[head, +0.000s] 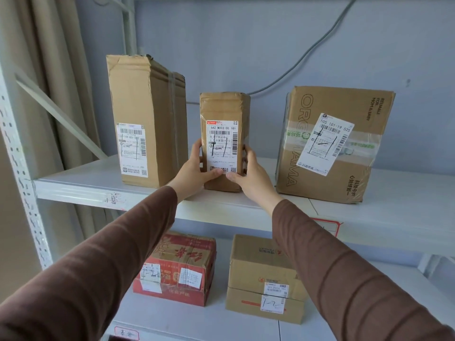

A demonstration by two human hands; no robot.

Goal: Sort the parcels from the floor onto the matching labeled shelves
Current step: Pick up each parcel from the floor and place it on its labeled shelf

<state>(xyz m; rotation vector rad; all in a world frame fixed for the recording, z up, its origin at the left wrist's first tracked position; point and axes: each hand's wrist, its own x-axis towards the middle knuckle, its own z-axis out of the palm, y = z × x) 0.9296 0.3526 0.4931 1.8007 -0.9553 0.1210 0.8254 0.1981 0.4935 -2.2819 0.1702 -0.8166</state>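
Note:
A small upright brown parcel (225,112) with a white shipping label marked "1-1" stands on the upper white shelf (246,207). My left hand (194,171) grips its left side and my right hand (253,173) grips its right side, thumbs meeting low on the front. A tall brown parcel (145,114) stands to its left and a wide brown box (332,143) with a tilted label to its right, both marked "1-1".
On the lower shelf (197,318) sit a red carton (179,267) and a brown box (263,279), both labelled "1-2". A red-bordered shelf tag (328,226) is on the upper shelf edge. A perforated upright post (17,148) and curtain (49,57) stand at the left.

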